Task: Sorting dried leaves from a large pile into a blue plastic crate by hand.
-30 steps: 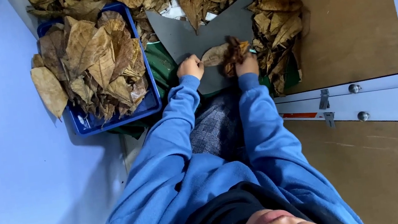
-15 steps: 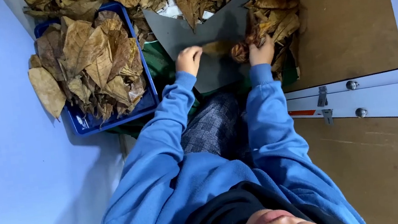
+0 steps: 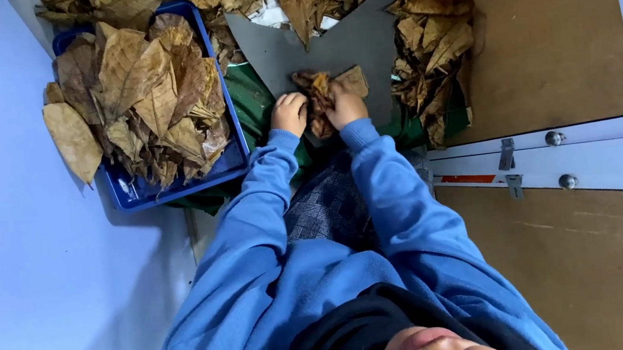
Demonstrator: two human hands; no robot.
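A crumpled dry brown leaf [image 3: 319, 91] lies on a grey board [image 3: 347, 44] in front of me. My left hand [image 3: 289, 113] grips its left side and my right hand [image 3: 343, 104] grips its right side, both with fingers curled around it. Both arms wear blue sleeves. Beyond the board lies a heap of dry brown leaves [image 3: 418, 11].
A blue plastic crate [image 3: 226, 90] full of large dry leaves stands to the left. A green cloth [image 3: 251, 99] lies under the board. Brown panels in a white metal frame [image 3: 578, 154] fill the right side. A pale blue wall [image 3: 15, 275] is at the left.
My right hand moved out to the leaf heap, then came back to the board. Both hands now hold a crumpled leaf close together at the board's near edge.
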